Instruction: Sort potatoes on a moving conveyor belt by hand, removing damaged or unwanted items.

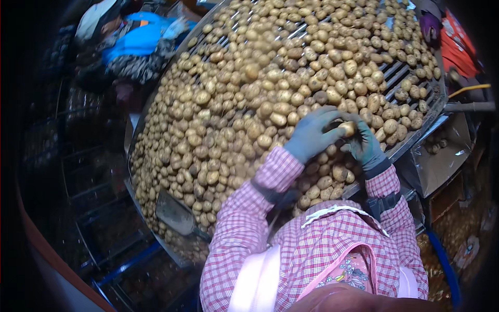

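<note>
Both of my hands, in grey-green work gloves, are close together above a large heap of potatoes (241, 128) at the front right of a slatted metal sorting table (397, 74). A single pale potato (347, 128) sits between them, inside the curl of my right hand (366, 142). The thumb of my left hand (314, 132) reaches that potato's left side, and its fingers arch over towards the right fingertips. Whether the left hand also grips something in its dark hollow is hidden. Soil-marked potatoes (331, 181) lie just below my hands.
A metal scoop (175, 214) rests on small potatoes at the table's left front. An open cardboard box (440, 160) with a few potatoes stands below the right edge. One person in blue (136, 39) is at the far left; another person's purple-gloved hand (430, 27) is at the far right.
</note>
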`<state>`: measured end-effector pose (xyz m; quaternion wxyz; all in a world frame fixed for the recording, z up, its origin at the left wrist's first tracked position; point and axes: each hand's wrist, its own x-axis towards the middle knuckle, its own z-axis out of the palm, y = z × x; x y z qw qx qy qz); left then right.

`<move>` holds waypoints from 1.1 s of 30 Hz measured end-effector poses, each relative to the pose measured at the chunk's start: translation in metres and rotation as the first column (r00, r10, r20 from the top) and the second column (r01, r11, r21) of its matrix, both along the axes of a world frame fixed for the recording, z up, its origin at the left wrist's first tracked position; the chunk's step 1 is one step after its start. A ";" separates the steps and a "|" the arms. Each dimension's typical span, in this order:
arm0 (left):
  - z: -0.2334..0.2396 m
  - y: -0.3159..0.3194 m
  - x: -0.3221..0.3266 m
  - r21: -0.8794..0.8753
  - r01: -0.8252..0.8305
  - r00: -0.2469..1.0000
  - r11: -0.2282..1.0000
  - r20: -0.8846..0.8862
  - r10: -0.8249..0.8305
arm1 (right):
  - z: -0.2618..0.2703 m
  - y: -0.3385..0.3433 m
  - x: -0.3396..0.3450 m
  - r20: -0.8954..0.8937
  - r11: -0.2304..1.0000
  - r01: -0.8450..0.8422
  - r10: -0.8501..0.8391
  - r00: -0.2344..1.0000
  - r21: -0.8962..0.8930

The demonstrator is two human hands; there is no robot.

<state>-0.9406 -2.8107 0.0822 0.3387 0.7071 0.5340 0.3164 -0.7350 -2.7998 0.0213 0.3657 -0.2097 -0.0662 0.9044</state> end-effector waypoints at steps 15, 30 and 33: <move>-0.005 -0.184 -0.123 -0.106 -0.800 0.435 0.590 -0.780 0.450 | 0.041 -0.080 -0.079 0.545 0.346 -0.921 0.744 0.386 0.180; -0.043 0.050 -0.063 -0.231 -0.681 0.724 0.695 -0.070 0.687 | 0.009 0.104 -0.131 0.758 0.647 -0.562 -0.039 0.651 0.516; -0.019 0.035 -0.086 0.014 -0.552 0.830 0.834 -0.085 0.551 | 0.028 0.108 -0.114 0.782 0.707 -0.482 -0.161 0.603 0.517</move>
